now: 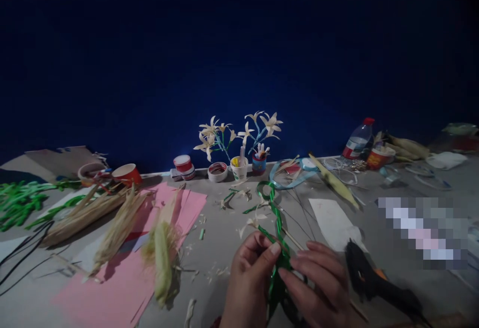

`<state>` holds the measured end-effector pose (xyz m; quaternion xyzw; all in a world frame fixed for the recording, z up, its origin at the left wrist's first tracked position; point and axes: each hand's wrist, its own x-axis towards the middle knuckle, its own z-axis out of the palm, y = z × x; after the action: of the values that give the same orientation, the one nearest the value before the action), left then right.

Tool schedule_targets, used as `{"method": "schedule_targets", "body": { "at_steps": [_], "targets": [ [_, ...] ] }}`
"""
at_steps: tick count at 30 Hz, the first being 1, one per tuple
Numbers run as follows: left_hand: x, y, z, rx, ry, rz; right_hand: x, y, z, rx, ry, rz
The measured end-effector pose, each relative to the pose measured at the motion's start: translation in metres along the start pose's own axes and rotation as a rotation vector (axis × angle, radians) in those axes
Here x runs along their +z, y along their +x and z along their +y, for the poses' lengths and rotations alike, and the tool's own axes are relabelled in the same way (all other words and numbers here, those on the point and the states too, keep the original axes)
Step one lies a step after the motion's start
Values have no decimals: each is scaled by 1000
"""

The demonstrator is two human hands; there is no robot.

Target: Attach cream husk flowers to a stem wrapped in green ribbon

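My left hand (250, 279) is closed in a pinch on a thin green-wrapped stem. At the stem's far end is a small pale husk flower (251, 224). A shiny green ribbon (278, 218) lies twisted on the table, its loop pointing away from me and its near end running down between my hands. My right hand (318, 280) has its fingers bent around this near part of the ribbon; the exact contact is partly hidden. Short green-wrapped stem pieces (232, 197) lie just beyond my hands.
A black glue gun (377, 278) lies right of my hands, near white paper (334, 223). Corn husks (116, 228) and pink sheets (108, 288) cover the left. Cups with husk flowers (213, 136), a paint jar (183, 166) and a bottle (357, 141) line the back.
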<state>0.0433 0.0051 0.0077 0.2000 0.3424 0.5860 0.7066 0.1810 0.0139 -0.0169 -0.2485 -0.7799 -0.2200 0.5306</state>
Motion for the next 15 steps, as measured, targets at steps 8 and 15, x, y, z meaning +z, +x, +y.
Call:
{"method": "schedule_targets", "body": {
  "at_steps": [8, 15],
  "targets": [
    [-10, -1, -5, 258, 148, 32, -1, 1, -3, 80, 108, -13],
    [-7, -7, 4, 292, 233, 64, -5, 12, -2, 152, 196, -10]
  ]
}}
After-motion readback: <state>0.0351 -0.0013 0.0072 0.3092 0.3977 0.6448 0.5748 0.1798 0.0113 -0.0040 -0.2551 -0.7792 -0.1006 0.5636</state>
